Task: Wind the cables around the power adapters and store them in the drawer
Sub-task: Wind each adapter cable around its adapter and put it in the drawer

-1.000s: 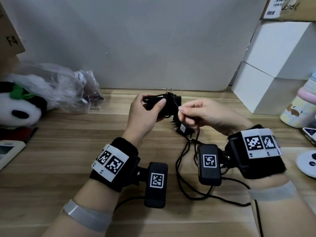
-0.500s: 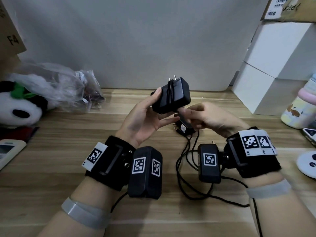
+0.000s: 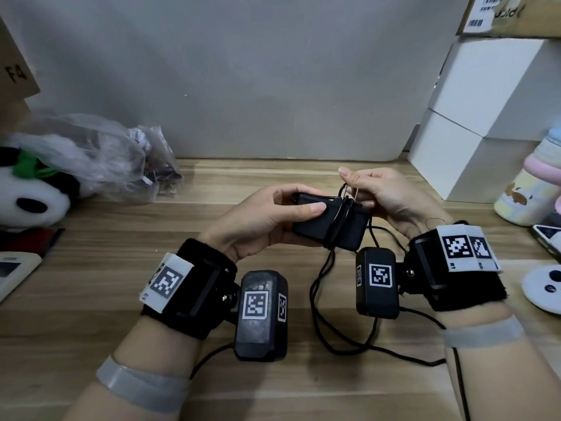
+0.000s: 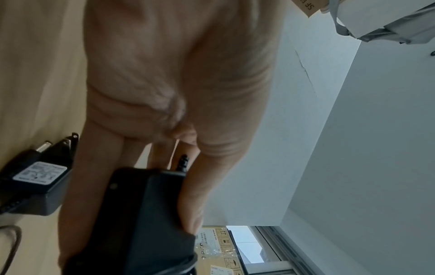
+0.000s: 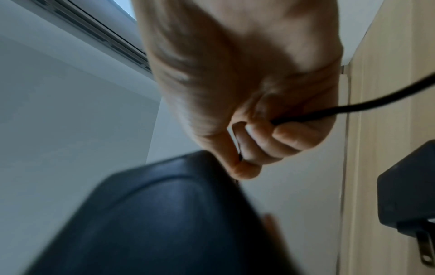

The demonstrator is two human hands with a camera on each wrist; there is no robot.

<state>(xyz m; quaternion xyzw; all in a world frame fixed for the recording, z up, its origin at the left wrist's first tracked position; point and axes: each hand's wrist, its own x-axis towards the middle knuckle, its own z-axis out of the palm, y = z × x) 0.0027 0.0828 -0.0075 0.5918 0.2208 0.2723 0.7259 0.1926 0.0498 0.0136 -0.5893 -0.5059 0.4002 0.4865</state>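
My left hand (image 3: 273, 220) grips a black power adapter (image 3: 315, 229) above the wooden table, thumb on top, fingers underneath. Its thin black cable (image 3: 340, 217) runs several turns round the adapter's right part. My right hand (image 3: 379, 199) pinches the cable just above that end; in the right wrist view the cable (image 5: 353, 109) passes through its curled fingers (image 5: 259, 148) over the adapter (image 5: 153, 223). Loose cable (image 3: 321, 314) hangs down and loops on the table. A second, smaller adapter (image 4: 35, 186) with a white label lies on the table below my hands, hidden in the head view.
A plastic bag (image 3: 100, 156) and a panda plush (image 3: 27, 199) lie at the left. White boxes (image 3: 485, 117) stand at the back right, with a pastel bottle (image 3: 528, 192) beside them. A grey wall panel (image 3: 273, 71) closes the back.
The adapter has come down from upright to lying flat in my left hand. My right hand has risen from below it to above its right end, carrying the cable round.
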